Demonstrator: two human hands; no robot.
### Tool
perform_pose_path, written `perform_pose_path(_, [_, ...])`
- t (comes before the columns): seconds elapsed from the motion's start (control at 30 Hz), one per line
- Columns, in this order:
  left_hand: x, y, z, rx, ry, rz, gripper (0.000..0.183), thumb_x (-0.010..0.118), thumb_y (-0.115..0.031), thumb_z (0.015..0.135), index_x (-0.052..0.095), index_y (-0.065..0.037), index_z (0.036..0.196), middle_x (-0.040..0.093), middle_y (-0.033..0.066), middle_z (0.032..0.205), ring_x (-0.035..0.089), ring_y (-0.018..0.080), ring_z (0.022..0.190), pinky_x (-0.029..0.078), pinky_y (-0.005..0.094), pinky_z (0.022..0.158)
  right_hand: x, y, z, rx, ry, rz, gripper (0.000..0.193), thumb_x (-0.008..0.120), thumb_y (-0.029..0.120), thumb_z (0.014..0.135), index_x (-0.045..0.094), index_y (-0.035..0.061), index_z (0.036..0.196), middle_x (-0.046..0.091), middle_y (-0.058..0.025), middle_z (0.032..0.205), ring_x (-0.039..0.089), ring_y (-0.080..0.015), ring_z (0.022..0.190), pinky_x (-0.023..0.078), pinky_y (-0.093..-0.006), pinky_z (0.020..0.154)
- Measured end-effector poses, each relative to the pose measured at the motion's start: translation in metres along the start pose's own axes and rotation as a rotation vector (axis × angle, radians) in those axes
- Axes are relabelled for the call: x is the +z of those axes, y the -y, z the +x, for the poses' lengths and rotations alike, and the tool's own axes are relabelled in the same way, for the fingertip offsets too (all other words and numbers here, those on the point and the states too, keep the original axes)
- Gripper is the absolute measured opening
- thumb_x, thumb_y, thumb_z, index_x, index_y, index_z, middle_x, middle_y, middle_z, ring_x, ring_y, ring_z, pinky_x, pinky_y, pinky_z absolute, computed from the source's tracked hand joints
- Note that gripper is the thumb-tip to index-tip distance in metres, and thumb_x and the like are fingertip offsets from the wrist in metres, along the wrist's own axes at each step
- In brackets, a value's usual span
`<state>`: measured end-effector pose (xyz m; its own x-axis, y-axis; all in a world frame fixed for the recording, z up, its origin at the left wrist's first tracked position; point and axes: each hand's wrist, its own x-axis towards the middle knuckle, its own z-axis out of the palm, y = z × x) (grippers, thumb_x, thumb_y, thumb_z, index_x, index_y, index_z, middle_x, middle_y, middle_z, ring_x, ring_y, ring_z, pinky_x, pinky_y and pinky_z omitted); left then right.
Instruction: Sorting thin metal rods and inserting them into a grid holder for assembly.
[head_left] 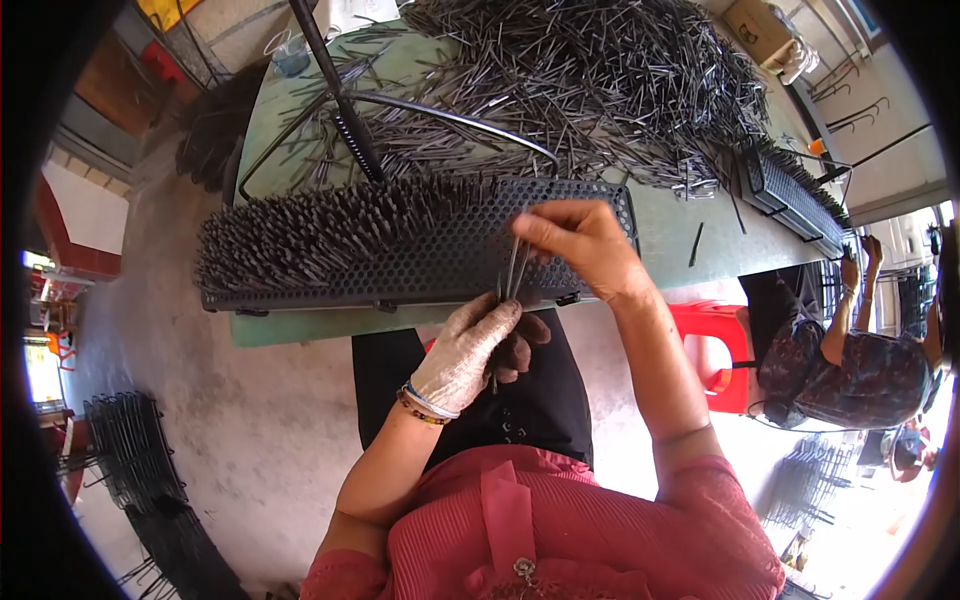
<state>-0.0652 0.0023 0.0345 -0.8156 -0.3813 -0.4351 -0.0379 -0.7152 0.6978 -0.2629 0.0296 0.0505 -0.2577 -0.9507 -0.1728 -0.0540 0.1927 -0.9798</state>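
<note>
A small bundle of thin dark metal strips stands upright between my hands. My left hand, in a pale, soiled glove, is closed around its lower part. My bare right hand pinches the top ends between thumb and fingers. Just beyond them, a black perforated metal tray lies along the near table edge. Closely packed dark strips stand upright in the holes over its left and far side. Open holes show at its right and near side. My right hand covers a bit of the tray's right part.
Loose dark strips are heaped across the green table. A black metal frame rises behind the tray. At right, another person works at a second filled tray. A red stool stands below; black racks lie left.
</note>
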Motion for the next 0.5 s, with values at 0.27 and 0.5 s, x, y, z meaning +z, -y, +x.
perform_pose_path(0.27, [0.003,-0.001,0.007,-0.096,0.073,-0.262,0.031,0.046,-0.016,0.098,0.053,0.002,0.122,0.066,0.0143,0.101,0.065,0.0125,0.079,0.053,0.0235,0.063,-0.017,0.007,0.046,-0.501,-0.385,-0.358,0.018,0.069,0.011,0.087,0.070,0.0007,0.102,0.068,-0.0067,0.089,0.061,-0.0096,0.081,0.048,-0.0242,0.072])
perform_pose_path(0.5, [-0.006,0.001,-0.001,-0.122,0.074,-0.202,0.032,0.044,-0.017,0.099,0.053,0.000,0.125,0.065,0.0139,0.102,0.065,0.0132,0.079,0.053,0.0220,0.062,-0.015,-0.011,0.058,-0.509,-0.393,-0.444,0.017,0.068,0.009,0.086,0.070,-0.0008,0.100,0.068,-0.0093,0.089,0.062,-0.0128,0.076,0.048,-0.0257,0.069])
